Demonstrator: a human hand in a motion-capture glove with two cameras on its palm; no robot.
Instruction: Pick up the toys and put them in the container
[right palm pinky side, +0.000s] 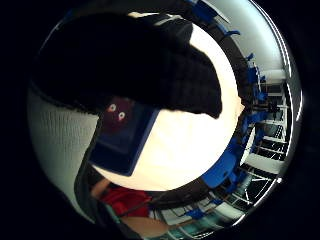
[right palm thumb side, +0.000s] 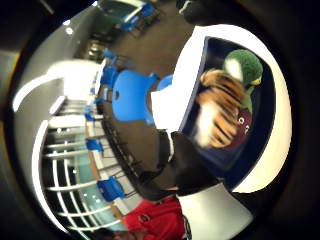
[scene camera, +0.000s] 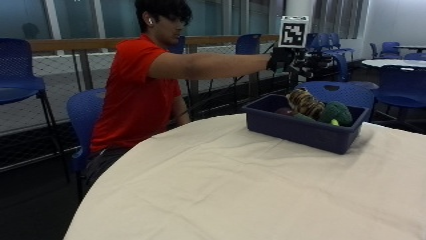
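A dark blue container (scene camera: 303, 131) stands on the far right part of the round white table (scene camera: 226, 190). Inside lie a brown striped plush toy (scene camera: 305, 102), a green duck toy (scene camera: 337, 113) and a maroon toy (scene camera: 283, 111). My gloved right hand (scene camera: 291, 59) hovers above the container's back edge on an outstretched arm, fingers relaxed and holding nothing. In the thumb side palm view the striped toy (right palm thumb side: 220, 112) lies over the maroon toy (right palm thumb side: 244, 127), beside the green duck (right palm thumb side: 243, 67). In the little finger side view the glove (right palm pinky side: 135, 65) hides much of the container (right palm pinky side: 125, 145); the maroon toy (right palm pinky side: 117, 116) peeks out.
The person in a red shirt sits at the table's far side on a blue chair (scene camera: 83, 115). More blue chairs (scene camera: 343, 92) stand behind the container, and one (scene camera: 20, 70) stands at the left by a railing. White cloth covers the wide near part of the table.
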